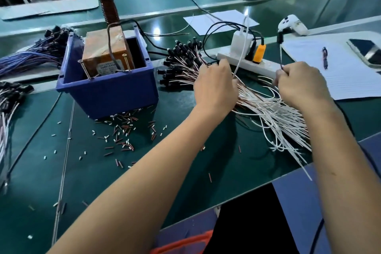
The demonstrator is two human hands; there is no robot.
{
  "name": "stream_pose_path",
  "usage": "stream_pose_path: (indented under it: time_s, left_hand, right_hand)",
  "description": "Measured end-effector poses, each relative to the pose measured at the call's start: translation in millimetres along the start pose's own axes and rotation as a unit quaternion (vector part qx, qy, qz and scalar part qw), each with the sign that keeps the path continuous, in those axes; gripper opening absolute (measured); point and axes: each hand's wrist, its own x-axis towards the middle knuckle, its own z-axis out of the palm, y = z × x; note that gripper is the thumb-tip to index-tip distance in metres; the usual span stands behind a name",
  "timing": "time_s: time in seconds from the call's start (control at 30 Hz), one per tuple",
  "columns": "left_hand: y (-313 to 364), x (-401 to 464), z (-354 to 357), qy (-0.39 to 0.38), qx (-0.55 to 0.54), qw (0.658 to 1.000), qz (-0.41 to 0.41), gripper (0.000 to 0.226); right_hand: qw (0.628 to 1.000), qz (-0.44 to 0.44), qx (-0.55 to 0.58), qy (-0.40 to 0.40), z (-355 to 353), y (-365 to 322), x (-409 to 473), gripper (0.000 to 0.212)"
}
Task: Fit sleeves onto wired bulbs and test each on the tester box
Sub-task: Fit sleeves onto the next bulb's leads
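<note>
Forearms foremost, left hand (214, 86) fingers hidden (behind knuckles) amid wired bulbs (185, 62).

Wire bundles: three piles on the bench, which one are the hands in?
The white-and-pink bundle right of the blue bin; left hand and right hand are on it. The purple bundle and the left-edge bundle lie untouched.

Bright overhead light, glare, edge distortion

I see both bare forearms reaching forward and slightly apart, backs of the hands up, the left hand (214, 86) with knuckles raised and fingers curled downward out of my sight, the right hand (299, 82) with fingertips pinched together at its upper left.
</note>
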Motion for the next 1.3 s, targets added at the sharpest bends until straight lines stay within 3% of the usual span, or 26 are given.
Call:
stream_pose_path:
  time_s: [0.07,0.2,0.33,0.4,0.53,0.63,0.73,0.83,0.93,1.03,1.17,1.3]
  left_hand:
    - [-6,-3,-5,0.014,0.002,1.000,-0.002,0.009]
    - [-4,-5,-25,0.090,-0.206,0.971,-0.076,0.009]
    - [2,-5,-39,0.145,-0.267,0.951,-0.056,0.005]
    - [0,-7,-36,0.150,-0.241,0.958,-0.034,0.008]
    - [-17,-15,-19,0.130,-0.147,0.980,-0.021,0.027]
    - [-36,-20,-3,0.050,-0.093,0.994,-0.032,0.040]
    - [-42,-23,6,-0.004,-0.070,0.997,-0.034,0.038]
    - [-40,-24,5,0.010,-0.035,0.999,-0.022,0.040]
    - [-41,-23,-13,0.052,-0.099,0.993,-0.036,0.038]
    - [-49,-30,-45,0.117,-0.165,0.976,-0.075,0.041]
    - [-90,-66,-85,0.182,-0.014,0.982,-0.058,0.012]
    - [-152,-115,-113,0.221,0.012,0.972,-0.076,0.031]
  right_hand:
    - [0.998,-0.007,-0.037,-0.044,3,-3,5,0.030]
    - [0.989,-0.075,-0.094,-0.085,15,-30,8,0.025]
    - [0.985,-0.157,-0.062,-0.031,26,-76,6,0.026]
    - [0.983,-0.172,-0.065,-0.011,33,-92,5,0.024]
    - [0.978,-0.161,-0.121,-0.056,44,-102,1,0.030]
    - [0.971,-0.170,-0.156,-0.067,40,-103,-4,0.024]
    - [0.983,-0.127,-0.120,-0.052,23,-98,-11,0.013]
    - [0.992,-0.102,-0.033,0.070,3,-100,-18,0.025]
    - [0.975,-0.134,0.041,0.173,-4,-121,-28,0.025]
    - [0.965,-0.189,0.098,0.157,9,-150,-44,0.024]
    - [0.939,-0.274,0.188,0.082,42,-194,-79,0.022]
    - [0.915,-0.322,0.244,0.026,72,-241,-117,0.015]
